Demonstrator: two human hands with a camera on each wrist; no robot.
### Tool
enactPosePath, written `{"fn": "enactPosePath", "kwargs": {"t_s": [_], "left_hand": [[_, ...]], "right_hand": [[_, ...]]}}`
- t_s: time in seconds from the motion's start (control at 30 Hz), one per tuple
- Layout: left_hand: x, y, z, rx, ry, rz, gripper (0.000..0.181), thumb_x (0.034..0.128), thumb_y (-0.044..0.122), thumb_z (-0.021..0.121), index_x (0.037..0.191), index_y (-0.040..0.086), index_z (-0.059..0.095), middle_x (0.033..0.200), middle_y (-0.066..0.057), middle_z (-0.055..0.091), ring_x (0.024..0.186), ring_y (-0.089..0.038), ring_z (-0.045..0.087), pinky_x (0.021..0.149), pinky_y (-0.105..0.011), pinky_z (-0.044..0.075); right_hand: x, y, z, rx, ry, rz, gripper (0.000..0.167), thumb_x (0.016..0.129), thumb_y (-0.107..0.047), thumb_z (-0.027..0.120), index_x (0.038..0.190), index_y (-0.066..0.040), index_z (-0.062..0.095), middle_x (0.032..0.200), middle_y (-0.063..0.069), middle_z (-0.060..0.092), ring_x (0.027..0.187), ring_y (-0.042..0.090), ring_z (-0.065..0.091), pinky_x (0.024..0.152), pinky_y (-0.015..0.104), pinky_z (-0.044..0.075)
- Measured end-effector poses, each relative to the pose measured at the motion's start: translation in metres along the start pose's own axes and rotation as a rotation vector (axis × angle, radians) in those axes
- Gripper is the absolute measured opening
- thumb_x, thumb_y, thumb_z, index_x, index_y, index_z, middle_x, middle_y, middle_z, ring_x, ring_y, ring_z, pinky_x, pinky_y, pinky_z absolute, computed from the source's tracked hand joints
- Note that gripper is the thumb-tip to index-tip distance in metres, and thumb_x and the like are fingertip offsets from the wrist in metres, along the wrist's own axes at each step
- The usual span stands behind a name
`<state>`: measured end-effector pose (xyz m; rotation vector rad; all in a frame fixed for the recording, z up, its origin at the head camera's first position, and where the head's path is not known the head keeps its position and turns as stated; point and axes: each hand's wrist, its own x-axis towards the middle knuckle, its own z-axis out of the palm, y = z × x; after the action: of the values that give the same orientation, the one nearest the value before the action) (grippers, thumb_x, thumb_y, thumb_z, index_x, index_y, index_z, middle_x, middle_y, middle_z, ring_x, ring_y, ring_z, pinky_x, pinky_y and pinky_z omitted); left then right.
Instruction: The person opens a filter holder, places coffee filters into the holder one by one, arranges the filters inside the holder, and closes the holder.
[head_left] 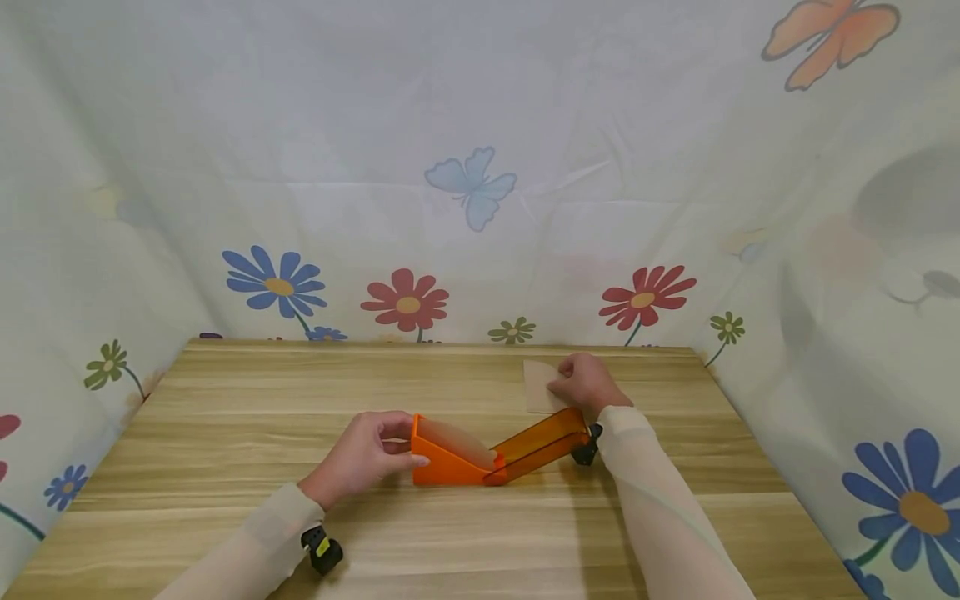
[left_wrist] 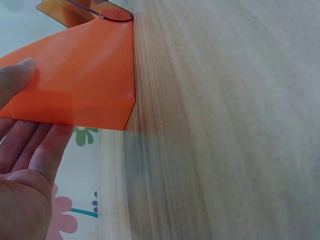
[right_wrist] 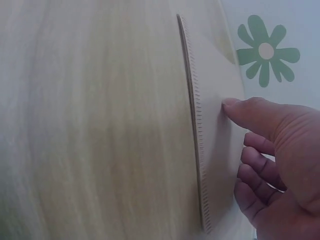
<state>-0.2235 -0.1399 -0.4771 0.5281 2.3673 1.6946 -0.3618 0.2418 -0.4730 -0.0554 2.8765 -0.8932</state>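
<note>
An orange box (head_left: 452, 467) stands on the wooden table, its see-through amber lid (head_left: 546, 442) swung out to the right. Tan paper (head_left: 459, 442) shows inside it. My left hand (head_left: 363, 454) grips the box's left end, and in the left wrist view the thumb lies on the orange side (left_wrist: 90, 75) with the fingers at its end. Behind the lid, a thin stack of tan paper (head_left: 538, 387) lies flat. My right hand (head_left: 588, 383) holds its right edge; in the right wrist view the thumb rests on the top sheet (right_wrist: 215, 85), with curled fingers beyond the edge.
The wood-grain table (head_left: 300, 383) reaches back to a pale curtain (head_left: 337, 125) printed with flowers and butterflies. Curtain also hangs at both sides. A small black device (head_left: 322, 550) is on the left wrist and another (head_left: 587, 446) on the right.
</note>
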Motion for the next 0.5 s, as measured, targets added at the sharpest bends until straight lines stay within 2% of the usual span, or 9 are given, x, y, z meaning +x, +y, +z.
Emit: {"fn": "enactPosePath", "kwargs": {"t_s": [0.2,0.37,0.5], "left_hand": [[0.0001,0.0000,-0.0004,-0.008,-0.002,-0.002,0.041,0.0825,0.022,0.087,0.121,0.014,0.073,0.120,-0.006,0.073,0.108,-0.023,0.073,0.092,-0.029,0.061],[0.0001,0.0008,-0.0007,-0.007,-0.004,-0.001,0.041,0.0824,0.022,0.087,0.121,0.014,0.073,0.120,-0.006,0.073,0.108,-0.023,0.073,0.092,-0.029,0.061],[0.0003,0.0015,-0.0006,-0.008,-0.008,-0.004,0.041,0.0825,0.022,0.087,0.121,0.014,0.073,0.120,-0.006,0.073,0.108,-0.023,0.073,0.092,-0.029,0.061]], "right_hand": [[-0.0018,-0.0027,-0.0005,0.013,0.004,0.028,0.034,0.090,-0.022,0.078,0.114,0.000,0.068,0.105,0.013,0.060,0.095,0.029,0.054,0.083,0.039,0.050],[-0.0017,-0.0014,-0.0006,0.013,0.017,0.033,0.044,0.089,-0.023,0.078,0.124,0.001,0.063,0.123,0.018,0.064,0.108,0.032,0.058,0.101,0.047,0.053],[-0.0004,-0.0004,-0.0007,0.009,0.015,0.028,0.048,0.089,-0.023,0.078,0.127,0.002,0.062,0.128,0.021,0.064,0.112,0.034,0.059,0.104,0.050,0.053]]}}
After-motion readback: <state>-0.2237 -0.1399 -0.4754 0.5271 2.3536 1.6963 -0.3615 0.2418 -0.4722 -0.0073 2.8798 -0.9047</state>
